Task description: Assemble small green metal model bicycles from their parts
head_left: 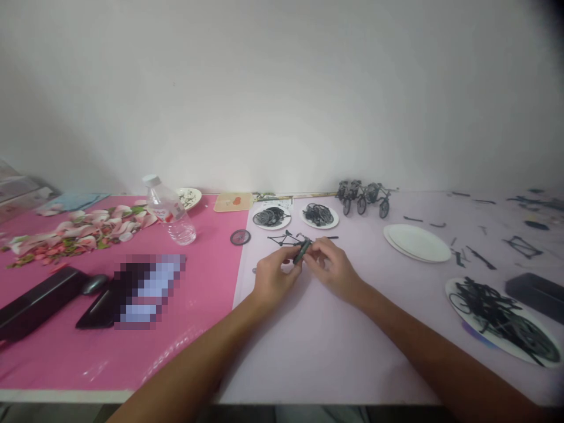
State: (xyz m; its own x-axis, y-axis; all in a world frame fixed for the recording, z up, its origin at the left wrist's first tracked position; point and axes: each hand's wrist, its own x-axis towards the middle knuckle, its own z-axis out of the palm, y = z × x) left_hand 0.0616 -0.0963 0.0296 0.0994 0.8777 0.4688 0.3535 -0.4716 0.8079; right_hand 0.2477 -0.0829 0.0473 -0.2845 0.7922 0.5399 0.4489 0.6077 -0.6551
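Observation:
Between my two hands, at the middle of the table, is a small dark toy bicycle wheel (pixel 301 251), seen nearly edge-on. The fingers of my left hand (pixel 277 271) pinch it from the left. My right hand (pixel 331 265) closes its fingertips on its right side, where they partly hide it. Just behind the hands lies a black toy bicycle frame (pixel 282 239) with a saddle, partly covered by my fingers. A loose spoked wheel (pixel 240 237) rests to the left on the pink surface.
Plates of black wheels (pixel 272 217) and black parts (pixel 319 215) stand behind, near several assembled toy bicycles (pixel 365 198). Stacked white plates (pixel 418 242) and a heaped plate (pixel 502 320) are right. Left are a bottle (pixel 170 211), petals (pixel 97 226) and a tablet-like device (pixel 132 292).

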